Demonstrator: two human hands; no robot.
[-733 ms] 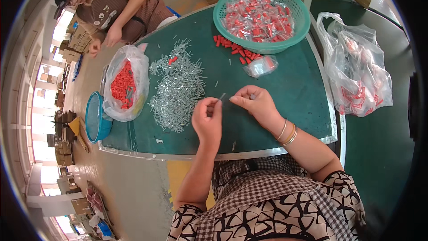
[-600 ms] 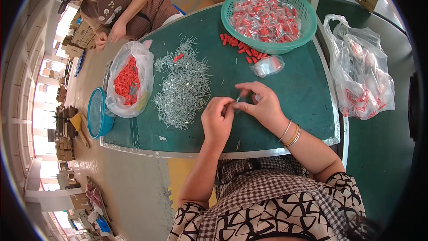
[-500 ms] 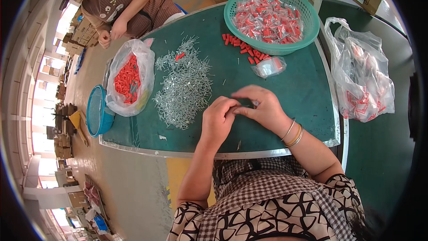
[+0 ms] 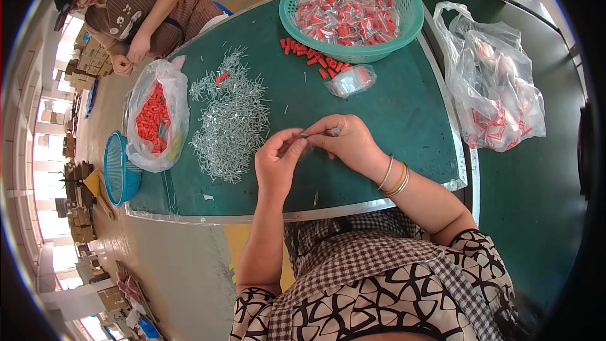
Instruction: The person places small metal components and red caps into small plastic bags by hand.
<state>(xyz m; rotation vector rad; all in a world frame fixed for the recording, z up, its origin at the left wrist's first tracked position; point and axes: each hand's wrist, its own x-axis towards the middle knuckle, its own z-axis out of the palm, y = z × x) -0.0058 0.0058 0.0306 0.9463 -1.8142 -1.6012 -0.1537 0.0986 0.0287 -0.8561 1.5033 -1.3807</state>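
Washed-out white glare fills the windows (image 4: 50, 183) at far left, while the green tabletop (image 4: 385, 113) is brightly, evenly lit. The clear plastic bag (image 4: 495, 82) catches highlights. Blur softens the fingertips (image 4: 296, 144); straight edges bow toward the black rim.

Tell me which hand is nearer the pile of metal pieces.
Left. The left hand is just right of the pile of metal pieces; the right hand is farther right, beyond the left one.

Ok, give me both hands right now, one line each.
Left hand: closed in a pinch; what it holds, if anything, is too blurred to tell.
Right hand: closed in a pinch, holding a small clear piece, exact kind unclear.
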